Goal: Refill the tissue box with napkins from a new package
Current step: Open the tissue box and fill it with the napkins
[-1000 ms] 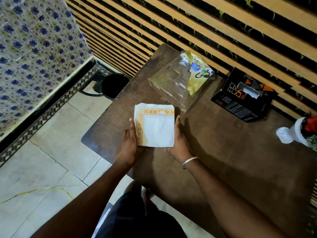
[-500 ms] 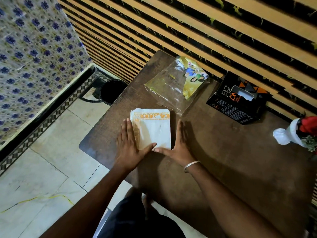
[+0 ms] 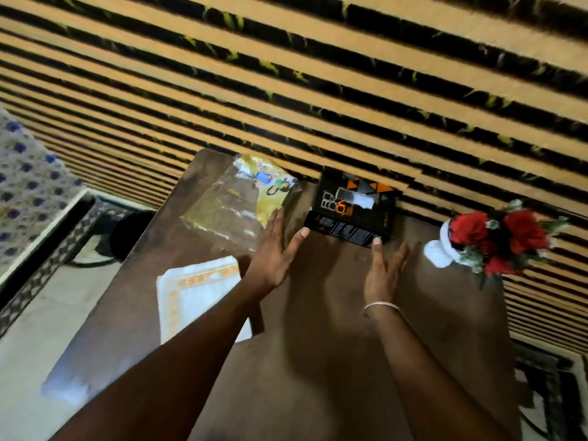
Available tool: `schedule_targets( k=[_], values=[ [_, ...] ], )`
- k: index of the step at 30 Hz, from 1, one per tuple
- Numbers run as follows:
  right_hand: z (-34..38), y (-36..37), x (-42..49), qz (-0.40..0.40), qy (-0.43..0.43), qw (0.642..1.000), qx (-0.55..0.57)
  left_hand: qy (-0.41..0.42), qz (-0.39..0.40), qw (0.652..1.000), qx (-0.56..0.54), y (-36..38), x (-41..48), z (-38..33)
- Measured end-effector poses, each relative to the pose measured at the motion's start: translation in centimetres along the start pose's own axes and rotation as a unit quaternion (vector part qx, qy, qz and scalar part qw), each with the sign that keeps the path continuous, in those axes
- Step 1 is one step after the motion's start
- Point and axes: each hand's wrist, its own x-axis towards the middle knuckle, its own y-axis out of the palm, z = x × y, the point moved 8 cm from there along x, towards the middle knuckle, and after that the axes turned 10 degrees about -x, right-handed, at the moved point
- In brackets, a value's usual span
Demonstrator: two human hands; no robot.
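left hand (image 3: 272,253): flat, fingers straight and close together, thumb splayed to the right, holding nothing. the thumb tip sits at the near left corner of the tissue box (image 3: 353,214); through the blur i cannot tell whether it touches. the fingertips overlap the near right edge of the package (image 3: 235,208) in this view.

right hand (image 3: 385,270): also slack and empty, fingers spread. the forefinger tip is at the box's near right corner and seems to touch it. a thin metal bracelet (image 3: 381,305) is on that wrist.

the hands are apart, one at each near corner of the box, and neither grips it.

tissue box: black card with orange and grey triangles, lying flat on the desk (image 3: 318,361), its far side against the slatted wall (image 3: 318,90). a scrap of white tissue shows in the top slot.

package: clear plastic with a yellow printed panel, crumpled, just left of the box at the desk's far left.

napkins (image 3: 197,297): a white stack with an orange border, on the near left of the desk, partly hidden by the left forearm, well apart from the box.

right of the box: a white vase (image 3: 440,254) with red roses (image 3: 496,240), near the wall.

off the desk's left edge: a dark round bin (image 3: 130,233) on the pale floor (image 3: 28,361), and a blue-flowered tiled wall (image 3: 25,186) at far left.
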Motion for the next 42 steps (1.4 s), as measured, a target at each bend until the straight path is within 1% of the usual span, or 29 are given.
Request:
schedule_targets(
  k=[2, 6, 8, 11, 13, 15, 17, 19, 20, 23, 26, 27, 30, 35, 38, 42],
  values=[
    [-0.3, -0.6, 2.5, 0.017, 0.02, 0.999, 0.023, -0.006, 0.012, 1.0, -0.002, 1.4, 2.2, -0.6],
    [-0.2, -0.7, 5.8, 0.052, 0.012, 0.996, 0.075, -0.037, 0.048, 0.998, -0.035, 3.7, 4.4, -1.4],
    [-0.2, 0.2, 6.7, 0.083, 0.023, 0.993, 0.076, -0.04, 0.054, 0.995, -0.071, 4.2, 4.7, -2.0],
    [-1.0, 2.1, 7.1, 0.149, 0.072, 0.98, 0.112, -0.048, 0.087, 0.982, -0.159, 5.3, 5.1, -2.4],
    [-0.9, 2.6, 6.7, 0.167, 0.066, 0.973, 0.147, -0.038, 0.104, 0.975, -0.194, 5.6, 5.0, -2.4],
    [-0.9, 2.6, 6.2, 0.165, 0.066, 0.969, 0.174, -0.035, 0.101, 0.971, -0.213, 5.7, 4.4, -2.5],
    [-1.6, 2.0, 4.9, 0.15, 0.061, 0.968, 0.19, -0.033, 0.074, 0.975, -0.207, 5.3, 3.0, -2.6],
    [-2.3, 0.8, 3.0, 0.137, 0.057, 0.969, 0.195, -0.019, 0.058, 0.982, -0.179, 5.0, 0.8, -2.8],
    [-2.5, 0.0, 2.0, 0.136, 0.048, 0.968, 0.203, -0.011, 0.062, 0.981, -0.182, 5.2, -0.3, -2.8],
    [-2.9, -2.3, -2.0, 0.139, 0.022, 0.968, 0.208, -0.045, 0.08, 0.975, -0.203, 5.9, -3.7, -0.9],
    [-4.8, -4.2, -4.4, 0.139, -0.003, 0.969, 0.205, -0.062, 0.096, 0.979, -0.172, 7.0, -7.1, 0.5],
    [-5.5, -5.0, -7.0, 0.147, 0.001, 0.968, 0.205, -0.063, 0.102, 0.979, -0.166, 6.6, -10.0, 0.6],
    [-7.9, -6.0, -8.8, 0.13, 0.023, 0.968, 0.214, -0.069, 0.116, 0.976, -0.169, 7.6, -12.5, 2.1],
    [-9.8, -5.8, -10.3, 0.149, 0.061, 0.961, 0.222, -0.069, 0.11, 0.985, -0.112, 8.2, -14.1, 4.0],
    [-9.7, -5.7, -10.8, 0.145, 0.058, 0.967, 0.202, -0.055, 0.108, 0.985, -0.121, 8.3, -14.3, 3.9],
    [-9.9, -5.7, -11.4, 0.162, 0.074, 0.967, 0.183, -0.062, 0.12, 0.983, -0.121, 8.2, -14.3, 3.9]
  ],
)
